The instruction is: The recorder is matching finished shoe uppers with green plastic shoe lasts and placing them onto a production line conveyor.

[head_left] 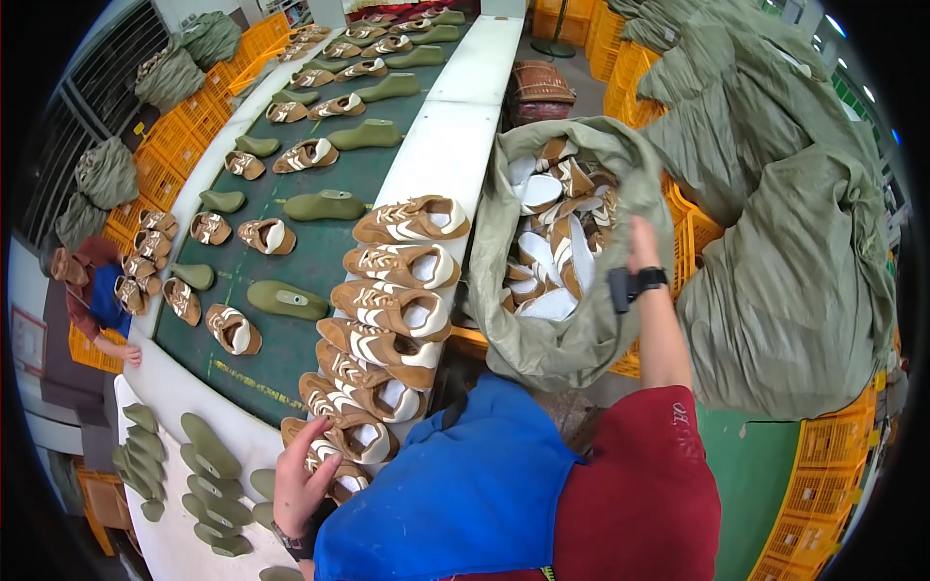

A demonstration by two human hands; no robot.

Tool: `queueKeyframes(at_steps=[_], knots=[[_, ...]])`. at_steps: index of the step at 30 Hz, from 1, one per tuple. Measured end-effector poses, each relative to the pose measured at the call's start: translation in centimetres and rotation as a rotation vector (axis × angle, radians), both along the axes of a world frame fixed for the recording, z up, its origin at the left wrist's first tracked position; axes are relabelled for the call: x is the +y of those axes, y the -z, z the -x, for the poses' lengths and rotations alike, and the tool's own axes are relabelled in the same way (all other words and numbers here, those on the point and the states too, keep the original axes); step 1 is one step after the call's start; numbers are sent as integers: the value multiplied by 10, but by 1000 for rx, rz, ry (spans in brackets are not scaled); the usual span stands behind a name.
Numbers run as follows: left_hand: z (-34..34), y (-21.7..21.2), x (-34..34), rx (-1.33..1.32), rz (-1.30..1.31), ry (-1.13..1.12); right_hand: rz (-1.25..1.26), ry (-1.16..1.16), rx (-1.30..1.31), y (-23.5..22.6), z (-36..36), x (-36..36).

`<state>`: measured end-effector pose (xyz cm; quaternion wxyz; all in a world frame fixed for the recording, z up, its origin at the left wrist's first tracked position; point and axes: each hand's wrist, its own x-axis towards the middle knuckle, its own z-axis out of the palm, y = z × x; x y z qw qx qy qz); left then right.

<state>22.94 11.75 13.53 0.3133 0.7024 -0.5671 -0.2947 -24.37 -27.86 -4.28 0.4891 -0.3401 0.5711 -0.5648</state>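
Observation:
My right hand (pixel 641 244) is closed on the rim of a big grey-green cloth sack (pixel 494 290), with its fingers partly hidden and blurred. Inside the sack lies a jumble of brown shoe uppers (pixel 572 179) with white linings. At the lower left, my left hand (pixel 298 479) has its fingers apart, beside the nearest shoes of a row. That row of brown sneakers (pixel 392 305) with white stripes and laces runs along the white ledge in front of me. Whether my left fingertips touch a shoe, I cannot tell.
A green conveyor belt (pixel 334 179) carries more shoes and green shoe lasts (pixel 289 299). Several lasts (pixel 210 445) rest on the white table (pixel 165 537). Across the belt is another person (pixel 97 290). Orange crates (pixel 823 474) and covered sacks (pixel 790 290) stand right.

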Motion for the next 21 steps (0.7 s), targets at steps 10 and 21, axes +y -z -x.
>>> queueKeyframes(at_steps=[10,21], knots=[[12,6,-9,50,-2,45,-80,-664,-216,-103,-157,150],[21,-4,-30,-8,-14,144,-388,388,1430,-94,140,40]])
